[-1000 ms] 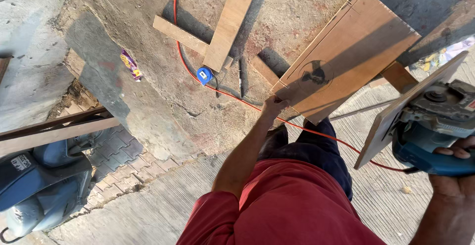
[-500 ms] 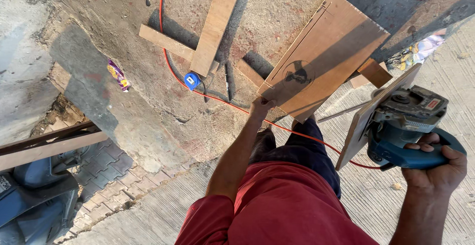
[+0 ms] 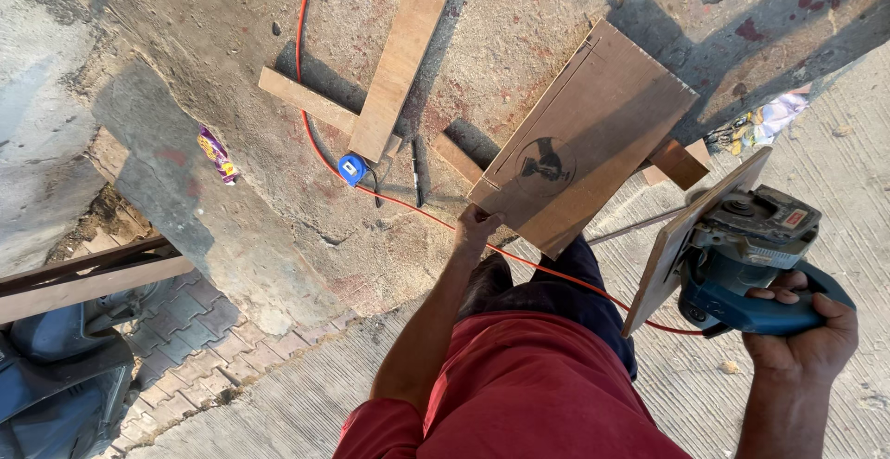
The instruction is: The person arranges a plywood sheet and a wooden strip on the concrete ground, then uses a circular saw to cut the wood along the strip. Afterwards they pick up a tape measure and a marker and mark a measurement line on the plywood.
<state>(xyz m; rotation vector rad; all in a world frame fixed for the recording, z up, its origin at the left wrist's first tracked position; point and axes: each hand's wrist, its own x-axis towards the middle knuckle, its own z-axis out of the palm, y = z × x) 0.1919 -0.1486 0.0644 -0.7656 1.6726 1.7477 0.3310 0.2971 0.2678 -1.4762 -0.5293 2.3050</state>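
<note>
My left hand grips the near corner of a brown plywood board that rests tilted over wood blocks on the concrete. My right hand holds a blue circular saw by its handle, lifted off the board at the right, with its flat wooden base plate facing the board. An orange power cord runs across the ground and under the board toward the saw.
Two crossed wooden planks lie beyond the board, with a blue tape measure and a dark pencil beside them. A small wood block sits under the board's right side. Litter and a blue scooter are at the left.
The saw in my right hand has moved left and up, closer to the board. My left hand has stayed on the board's corner while the view shifted.
</note>
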